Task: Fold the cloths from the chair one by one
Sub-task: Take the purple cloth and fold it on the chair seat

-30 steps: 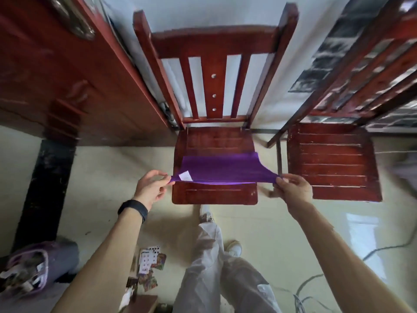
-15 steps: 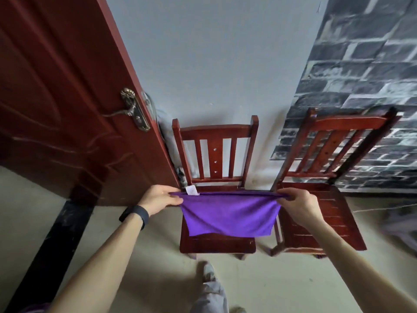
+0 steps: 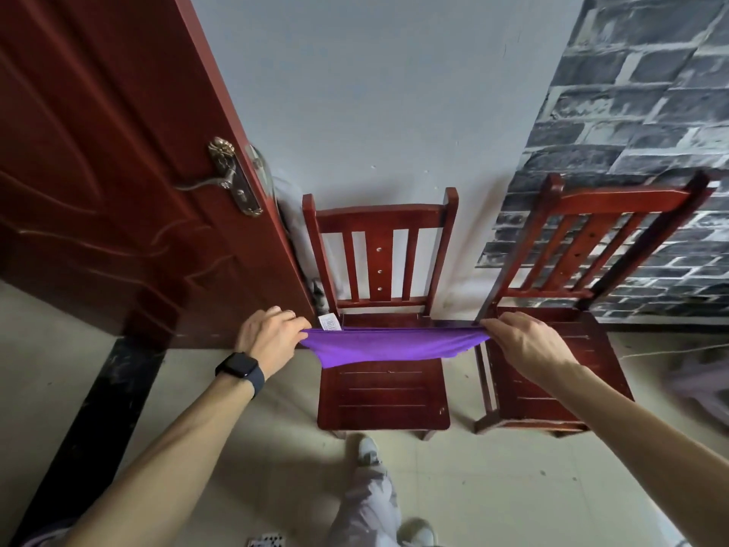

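Left hand (image 3: 272,334), at centre left of the frame, is seen pinching one top corner of a purple cloth (image 3: 386,347), and the other top corner is pinched by the right hand (image 3: 528,341) at centre right. The cloth is held stretched between them above the seat of a red wooden chair (image 3: 382,396), with its lower edge sagging. A white label (image 3: 329,322) is shown at the left corner. A black watch (image 3: 240,369) is worn on the left wrist. A second chair (image 3: 623,199) is placed just beside the first, at the right
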Tool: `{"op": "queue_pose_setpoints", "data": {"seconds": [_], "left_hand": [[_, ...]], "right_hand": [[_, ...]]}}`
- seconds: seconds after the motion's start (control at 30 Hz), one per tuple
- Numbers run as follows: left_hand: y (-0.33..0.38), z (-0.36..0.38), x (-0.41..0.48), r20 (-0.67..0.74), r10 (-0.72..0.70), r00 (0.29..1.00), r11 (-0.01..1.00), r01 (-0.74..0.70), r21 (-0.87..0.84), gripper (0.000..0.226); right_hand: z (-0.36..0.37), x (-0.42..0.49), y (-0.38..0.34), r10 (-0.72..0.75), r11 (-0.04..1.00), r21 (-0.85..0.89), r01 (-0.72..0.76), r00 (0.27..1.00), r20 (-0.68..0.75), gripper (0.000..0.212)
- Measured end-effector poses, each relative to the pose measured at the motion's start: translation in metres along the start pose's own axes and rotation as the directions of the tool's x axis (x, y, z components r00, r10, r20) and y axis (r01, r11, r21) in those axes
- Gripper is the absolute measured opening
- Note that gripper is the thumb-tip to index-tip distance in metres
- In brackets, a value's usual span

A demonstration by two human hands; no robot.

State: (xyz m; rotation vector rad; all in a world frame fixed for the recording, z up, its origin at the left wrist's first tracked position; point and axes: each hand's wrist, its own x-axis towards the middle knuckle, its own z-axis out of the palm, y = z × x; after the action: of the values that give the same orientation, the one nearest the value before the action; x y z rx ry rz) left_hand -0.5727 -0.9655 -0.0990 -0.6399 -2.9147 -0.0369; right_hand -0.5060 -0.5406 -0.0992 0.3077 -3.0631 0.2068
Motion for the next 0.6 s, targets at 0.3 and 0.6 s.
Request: {"op": "queue_pose_setpoints", "data": {"seconds": [0.3, 0.6], "left_hand": [[-0.022, 0.07, 0.052, 0.342, -0.089, 0.935, 0.986, 0.034, 0.163, 0.025], [-0.042, 0.12, 0.123, 0.411, -0.106, 0.905, 0.988, 0.048, 0.148, 0.019]], "right_hand": [[0.041, 0.068, 0.0, 0.095, 0.991, -0.124, -0.057, 0.941, 0.325, 0.02], [0.09, 0.136, 0.021, 0.256, 0.966, -0.143, -0.217, 0.887, 0.383, 0.016]]}}
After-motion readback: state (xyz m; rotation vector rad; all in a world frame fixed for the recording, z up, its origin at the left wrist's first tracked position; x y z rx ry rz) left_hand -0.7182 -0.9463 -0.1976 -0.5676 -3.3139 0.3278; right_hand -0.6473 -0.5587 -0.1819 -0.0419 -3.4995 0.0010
